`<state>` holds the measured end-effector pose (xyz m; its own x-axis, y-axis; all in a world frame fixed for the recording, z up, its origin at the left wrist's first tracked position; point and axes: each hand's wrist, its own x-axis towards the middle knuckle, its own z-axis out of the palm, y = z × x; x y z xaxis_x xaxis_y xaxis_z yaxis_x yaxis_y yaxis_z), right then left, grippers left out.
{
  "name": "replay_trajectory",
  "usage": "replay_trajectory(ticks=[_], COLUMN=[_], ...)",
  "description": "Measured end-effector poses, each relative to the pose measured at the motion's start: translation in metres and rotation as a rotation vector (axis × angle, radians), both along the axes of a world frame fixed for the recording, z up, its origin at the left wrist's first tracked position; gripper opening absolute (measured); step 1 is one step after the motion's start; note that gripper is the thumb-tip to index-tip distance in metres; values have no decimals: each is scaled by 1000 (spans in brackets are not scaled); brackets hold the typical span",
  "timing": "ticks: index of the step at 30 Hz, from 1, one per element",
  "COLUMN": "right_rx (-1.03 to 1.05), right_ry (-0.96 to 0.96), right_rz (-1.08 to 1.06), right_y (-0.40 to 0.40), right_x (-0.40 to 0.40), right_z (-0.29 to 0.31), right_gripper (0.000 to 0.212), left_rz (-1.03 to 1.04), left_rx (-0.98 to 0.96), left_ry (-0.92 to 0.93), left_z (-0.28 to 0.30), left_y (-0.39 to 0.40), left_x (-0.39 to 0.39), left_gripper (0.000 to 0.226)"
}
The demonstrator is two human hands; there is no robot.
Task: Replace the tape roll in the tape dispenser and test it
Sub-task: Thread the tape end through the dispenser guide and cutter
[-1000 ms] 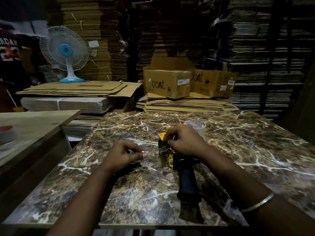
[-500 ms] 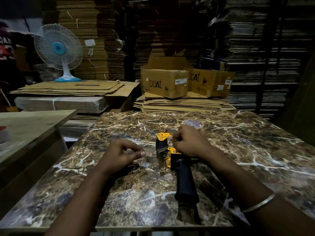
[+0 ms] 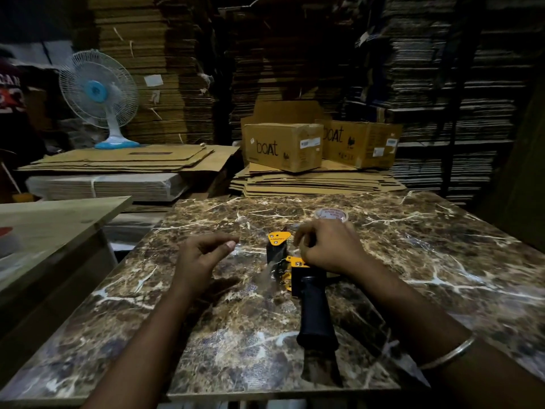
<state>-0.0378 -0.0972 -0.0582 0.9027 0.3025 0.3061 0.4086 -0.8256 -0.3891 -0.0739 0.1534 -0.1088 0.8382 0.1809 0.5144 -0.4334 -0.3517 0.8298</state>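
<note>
left hand now unpinched, fingers loose; right hand gripping one tape dispenser, one tape roll behind

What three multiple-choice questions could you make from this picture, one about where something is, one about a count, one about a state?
1. Where does the tape roll lie?
A. On the marble table, beyond the right hand
B. On the wooden bench
C. On a box

2. How many "boat" boxes stand behind the table?
A. One
B. Two
C. Four

3. How is the tape dispenser?
A. Lifted in the air
B. Hanging on the fan
C. Lying on the table, handle toward the person

Answers: 1 A, the roll peeks out past the knuckles. 2 B, two lettered cartons sit side by side. 3 C, its black handle rests on the marble.
</note>
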Motion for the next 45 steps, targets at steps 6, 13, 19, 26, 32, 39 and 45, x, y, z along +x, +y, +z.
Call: replay_trajectory(ticks=[6,13,19,26,32,39,45], right_rx=[127,-210,-337,-341,-176,-534,-541], right_ry=[33,342,276,557,609,504,485], right_rz=[-213,-216,-94,109,82,-313,-51], right_y=[-15,-18,-23,-42,-28,6,4], right_x=[7,16,23,46,49,69,58], right_z=[10,23,34,46,46,23,40], right_gripper=[48,79,66,94,52,135,62], left_rz=[46,-102,-172,-244,-234,-249,-264], left_rx=[106,144,-125,-256,-232,-212,-220], left_ry=[34,328,319,394,345,339,359], left_z=[14,19,4,1,0,-4,-5], left_y=[-41,-65,-66,-67,-69,-66,-65], left_x=[16,54,51,50,48,50,49], left_gripper=[11,12,19,22,20,23,22])
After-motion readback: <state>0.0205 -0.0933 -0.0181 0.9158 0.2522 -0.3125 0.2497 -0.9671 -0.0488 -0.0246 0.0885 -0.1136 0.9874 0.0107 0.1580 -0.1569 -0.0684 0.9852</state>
